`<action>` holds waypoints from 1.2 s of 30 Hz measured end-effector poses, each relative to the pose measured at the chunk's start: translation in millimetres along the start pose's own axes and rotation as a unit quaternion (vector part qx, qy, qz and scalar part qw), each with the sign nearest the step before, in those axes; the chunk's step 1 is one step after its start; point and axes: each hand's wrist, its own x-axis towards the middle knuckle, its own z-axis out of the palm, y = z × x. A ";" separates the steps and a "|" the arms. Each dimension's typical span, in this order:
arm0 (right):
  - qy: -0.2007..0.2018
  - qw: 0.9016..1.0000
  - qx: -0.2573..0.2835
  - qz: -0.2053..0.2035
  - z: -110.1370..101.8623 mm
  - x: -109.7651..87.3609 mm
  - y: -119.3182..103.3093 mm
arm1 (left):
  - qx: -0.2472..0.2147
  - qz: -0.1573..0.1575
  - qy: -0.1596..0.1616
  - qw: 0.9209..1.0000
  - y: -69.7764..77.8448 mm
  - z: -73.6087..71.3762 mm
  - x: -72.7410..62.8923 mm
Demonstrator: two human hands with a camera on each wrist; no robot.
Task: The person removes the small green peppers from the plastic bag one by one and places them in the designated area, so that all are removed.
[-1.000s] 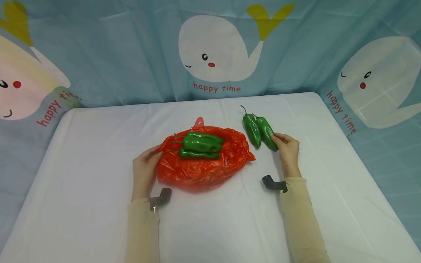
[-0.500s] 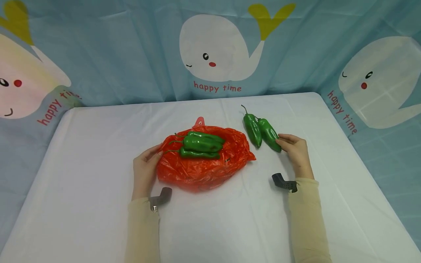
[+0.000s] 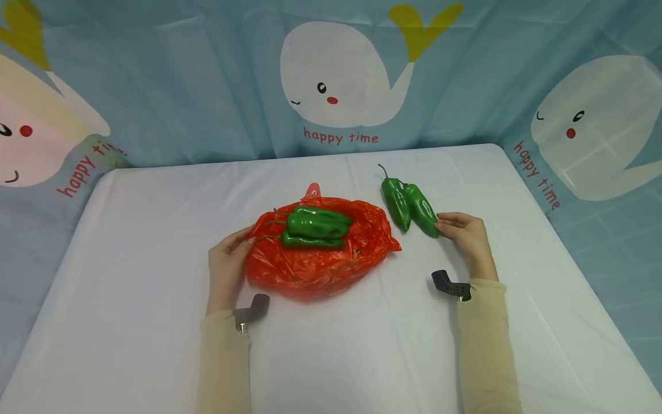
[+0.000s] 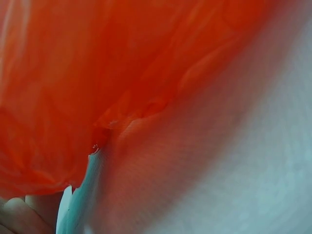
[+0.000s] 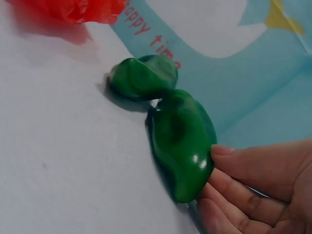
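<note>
My left hand pinches the left rim of a red plastic bag, thumb on the inner side. In the left wrist view the red film fills much of the picture, with part of the hand low at left. Several green peppers lie in the bag, stems to the left. Right of the bag, two more green peppers lie side by side, a left one and a right one. My right hand is at the right pepper's lower tip, its thumb touching the pepper's side, fingers loosely bent.
A white cloth covers the table. Behind it hangs a blue curtain printed with whales. Each wrist bears a dark camera mount, the left mount and the right mount.
My right hand has shifted to the right, from over the right pepper's tip to its edge. That pepper has turned slightly away from the left one. My left hand stays on the bag rim.
</note>
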 end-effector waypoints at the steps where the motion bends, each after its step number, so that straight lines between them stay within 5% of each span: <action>1: 0.005 1.000 -0.003 0.001 1.7 0.7 -0.1 | -0.001 -0.002 0.000 1.000 -0.1 0.0 0.0; 17: 0.072 0.997 0.019 -0.004 29.2 8.5 1.7 | -0.010 -0.003 0.000 1.000 -1.7 0.1 2.1; 36: 0.076 0.997 -0.005 0.001 31.3 8.0 3.2 | -0.012 -0.001 0.003 1.000 -0.3 0.1 1.3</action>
